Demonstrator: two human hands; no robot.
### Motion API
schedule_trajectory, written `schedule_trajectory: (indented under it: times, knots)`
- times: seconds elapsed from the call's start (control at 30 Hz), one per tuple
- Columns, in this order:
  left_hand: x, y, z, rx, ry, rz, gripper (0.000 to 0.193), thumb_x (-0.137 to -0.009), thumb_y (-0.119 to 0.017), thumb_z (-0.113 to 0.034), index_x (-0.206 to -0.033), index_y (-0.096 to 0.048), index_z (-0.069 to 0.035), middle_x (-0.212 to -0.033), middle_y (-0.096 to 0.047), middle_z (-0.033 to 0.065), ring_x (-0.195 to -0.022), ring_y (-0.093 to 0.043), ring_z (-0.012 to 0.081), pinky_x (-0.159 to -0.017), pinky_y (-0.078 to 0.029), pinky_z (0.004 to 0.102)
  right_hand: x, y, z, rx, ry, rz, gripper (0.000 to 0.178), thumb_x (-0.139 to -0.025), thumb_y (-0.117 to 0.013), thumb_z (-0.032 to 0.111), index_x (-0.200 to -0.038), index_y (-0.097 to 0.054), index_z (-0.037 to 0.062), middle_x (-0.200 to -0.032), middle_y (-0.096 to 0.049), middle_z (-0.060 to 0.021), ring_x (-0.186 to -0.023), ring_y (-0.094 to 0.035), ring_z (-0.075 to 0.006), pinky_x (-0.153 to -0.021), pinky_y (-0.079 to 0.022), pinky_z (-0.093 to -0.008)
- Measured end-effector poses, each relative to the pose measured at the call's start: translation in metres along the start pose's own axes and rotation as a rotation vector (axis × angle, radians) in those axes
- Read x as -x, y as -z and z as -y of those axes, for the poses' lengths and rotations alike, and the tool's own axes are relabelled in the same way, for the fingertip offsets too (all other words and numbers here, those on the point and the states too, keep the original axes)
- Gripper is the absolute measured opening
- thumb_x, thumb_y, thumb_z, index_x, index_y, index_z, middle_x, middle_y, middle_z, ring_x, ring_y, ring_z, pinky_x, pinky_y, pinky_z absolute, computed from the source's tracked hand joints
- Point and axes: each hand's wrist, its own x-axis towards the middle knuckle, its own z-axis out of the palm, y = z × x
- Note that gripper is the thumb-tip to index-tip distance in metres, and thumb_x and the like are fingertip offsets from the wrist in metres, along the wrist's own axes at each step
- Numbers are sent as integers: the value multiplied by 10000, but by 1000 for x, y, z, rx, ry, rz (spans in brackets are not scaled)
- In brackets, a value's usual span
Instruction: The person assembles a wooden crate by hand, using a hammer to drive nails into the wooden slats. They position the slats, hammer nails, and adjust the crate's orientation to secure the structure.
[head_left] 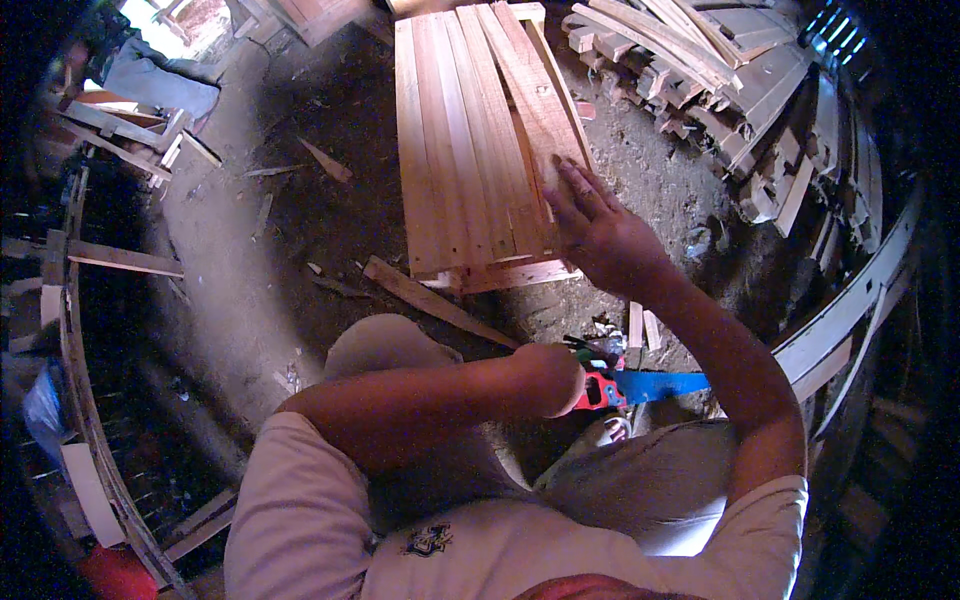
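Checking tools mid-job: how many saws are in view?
1: a saw by the left hand, lower in the picture than the slats. Others may be hidden in the dark edges.

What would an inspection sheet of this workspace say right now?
Surface: dirt ground, with wood scraps scattered on it.
Job's things: slatted wooden assembly; its slanting slat lies out of line with the others; saw with red handle, blue blade.
Clutter: long offcut by the assembly's near end.
Hands: right hand open on the slanting slat; left hand at the saw's handle, grip unclear.
Cables: nothing seen for certain.
Surroundings: lumber pile, upper right; another person's trouser leg, upper left.
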Motion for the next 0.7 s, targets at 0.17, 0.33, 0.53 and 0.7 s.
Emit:
schedule_trajectory:
  times: [0.17,0.33,0.53,0.7]
  knots:
    - [-2,0,-4,38,-65,-11,197,-776,-628,-206,-756,-694,-21,-807,-705,241,-788,-713,439,-670,-582,553,6,10,-2,5,-58,-34,799,-833,-761,377,-1520,-439,125,-1612,-328,-186,-1471,-325,-426,-1172,-319,-555]
    - [-4,8,-14,34,-65,71,177,-746,-652,-203,-729,-720,-40,-817,-718,230,-793,-721,431,-671,-588,542,-3,8,13,-18,0,-13,749,-851,-741,391,-1510,-467,165,-1559,-413,-155,-1445,-366,-410,-1147,-317,-562]
    - [-15,-11,-5,7,-16,88,168,-726,-673,-209,-732,-726,-50,-829,-728,214,-797,-727,418,-663,-593,523,-6,-15,14,-18,48,-110,665,-860,-732,381,-1448,-528,146,-1437,-553,-116,-1350,-476,-356,-1078,-359,-542]
    - [-25,-18,-9,-95,101,146,216,-733,-756,-217,-926,-777,-122,-963,-756,126,-887,-737,329,-679,-588,452,-7,-19,14,-23,54,-116,666,-861,-728,382,-1444,-533,124,-1407,-581,-94,-1337,-495,-324,-1069,-368,-530]
